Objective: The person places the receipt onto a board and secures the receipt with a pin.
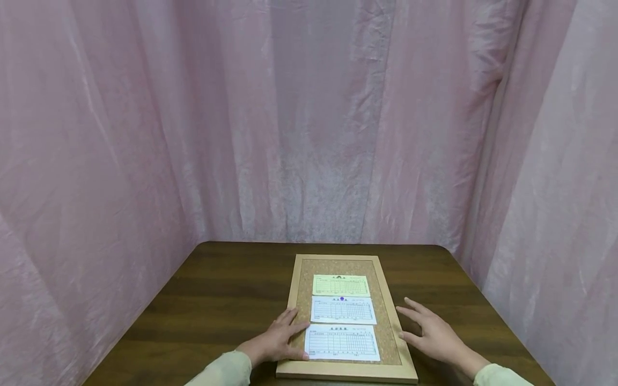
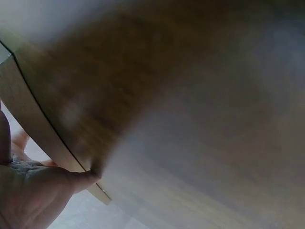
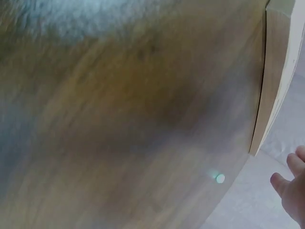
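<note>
A cork board (image 1: 391, 321) with a pale wood frame lies flat on the table. On it, one above another, are a green printed form (image 1: 340, 287), a white form (image 1: 343, 313) and a second white form (image 1: 343, 346) closest to me. A purple pushpin (image 1: 341, 298) sits at the top of the middle form. My left hand (image 1: 277, 339) rests over the frame's left side, its thumb and a fingertip at the lower form's left edge. Fingers spread, my right hand (image 1: 432, 333) is beside the right side of the frame; whether it touches is unclear.
The brown wooden table (image 1: 217, 300) extends on both sides of the board. Pink and grey curtains (image 1: 318, 134) hang behind and at the sides. In the right wrist view a small pale-green round thing (image 3: 220, 178) shows near the table's edge.
</note>
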`<state>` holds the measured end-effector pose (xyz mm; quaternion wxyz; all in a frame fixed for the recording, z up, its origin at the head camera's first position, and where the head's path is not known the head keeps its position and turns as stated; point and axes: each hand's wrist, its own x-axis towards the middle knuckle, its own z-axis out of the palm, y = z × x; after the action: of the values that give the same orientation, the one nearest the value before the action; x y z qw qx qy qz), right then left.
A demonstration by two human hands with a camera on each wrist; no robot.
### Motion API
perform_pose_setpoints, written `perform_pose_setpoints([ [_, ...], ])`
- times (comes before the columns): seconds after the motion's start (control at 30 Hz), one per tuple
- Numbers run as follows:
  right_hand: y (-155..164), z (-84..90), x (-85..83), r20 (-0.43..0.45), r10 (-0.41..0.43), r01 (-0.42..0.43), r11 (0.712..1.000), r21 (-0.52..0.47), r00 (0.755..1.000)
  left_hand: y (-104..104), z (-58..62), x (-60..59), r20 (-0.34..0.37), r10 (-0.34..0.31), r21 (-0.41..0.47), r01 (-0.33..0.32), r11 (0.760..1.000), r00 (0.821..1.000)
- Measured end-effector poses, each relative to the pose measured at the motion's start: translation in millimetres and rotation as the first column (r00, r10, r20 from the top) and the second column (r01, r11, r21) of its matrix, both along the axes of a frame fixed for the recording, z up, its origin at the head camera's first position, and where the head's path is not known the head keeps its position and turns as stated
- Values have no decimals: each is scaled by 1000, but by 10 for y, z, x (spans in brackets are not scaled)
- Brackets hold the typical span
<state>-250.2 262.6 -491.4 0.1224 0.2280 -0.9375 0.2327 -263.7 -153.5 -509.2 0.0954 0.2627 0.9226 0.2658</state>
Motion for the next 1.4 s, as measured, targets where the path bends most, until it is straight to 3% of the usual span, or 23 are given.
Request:
perform_pose_setpoints([
  [0.2, 62, 58, -72, -65, -36, 33, 999, -38, 997, -8, -22, -43, -22, 6, -3, -6, 1000, 1000],
  [0.5, 161, 28, -125, -88, -93, 84, 992, -94, 992, -9, -69, -32, -38, 3, 3, -3, 1000, 999],
  [0.87, 369, -43, -269, -149, -221, 193, 965, -178, 964, -4, -23, -13, -27, -3, 14, 4, 1000, 1000],
  [1.23, 607, -99, -312, -4, -300, 288, 922, -260, 954, -10, -35, -28, -27, -11, 17, 11, 1000, 1000],
  [1.4, 698, -131, -308, 62, -293, 299, 919, -258, 954, -7, -62, -30, -50, -12, 12, 13, 1000, 999],
])
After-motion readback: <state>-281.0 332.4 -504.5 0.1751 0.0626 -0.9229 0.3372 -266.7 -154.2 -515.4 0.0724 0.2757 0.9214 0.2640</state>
